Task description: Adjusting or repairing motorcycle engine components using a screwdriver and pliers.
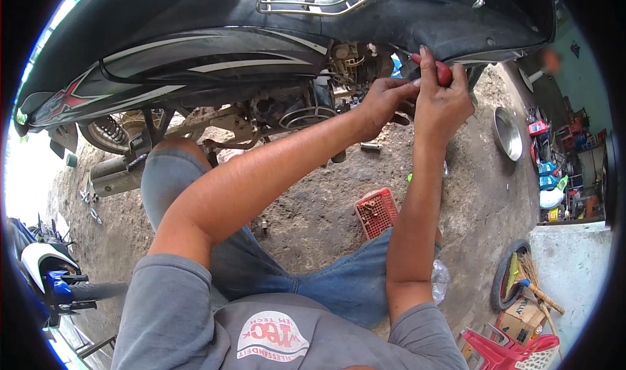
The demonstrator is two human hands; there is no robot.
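Observation:
My right hand [442, 99] grips the red screwdriver handle [444, 75] against the black scooter's front body panel [482, 27]. The tool's thin shaft points up and left toward the opening beside the engine [345, 62]. My left hand [383, 109] is just left of the right one, fingers curled with thumb and forefinger close to the handle; what they hold, if anything, is hidden. Below the engine, dirty mechanical parts and a metal guard [306, 115] show under the striped side cover [169, 60].
A red basket of small parts [375, 213] and a metal cylinder [371, 147] lie on the ground. At right are a steel basin [507, 134], cluttered shelves, a broom [538, 292], a cardboard box [521, 321] and red plastic seat [495, 354]. Another motorbike [49, 275] stands at left.

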